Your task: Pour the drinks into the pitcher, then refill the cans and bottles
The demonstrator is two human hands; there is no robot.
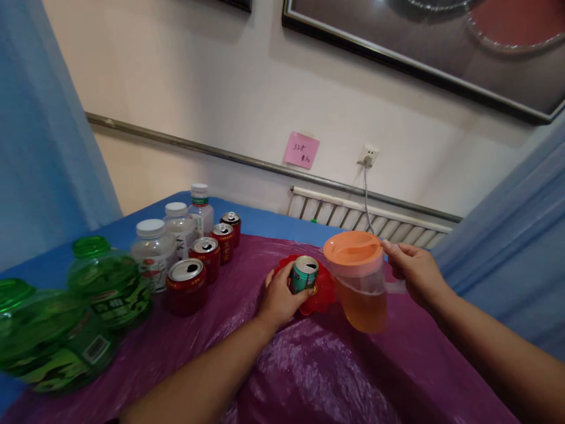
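My left hand (280, 299) is wrapped round a green drink can (302, 274) whose top is opened. The can stands upright at a red dish (324, 288) with a wavy rim; whether it rests on the dish is hidden by my fingers. To the right, my right hand (410, 265) grips the handle of a clear plastic pitcher (362, 300) with an orange lid (353, 248). Amber liquid fills the lower part of the pitcher. It is held close beside the can, apart from it, and nearly upright.
Several opened red cans (186, 288) form a row on the left, beside white-capped clear bottles (154, 253). Large green bottles (108, 288) stand nearer, at far left. Purple plastic sheeting (309, 371) covers the blue table (260, 224). A radiator (344, 218) and a plugged-in cord (366, 194) are behind.
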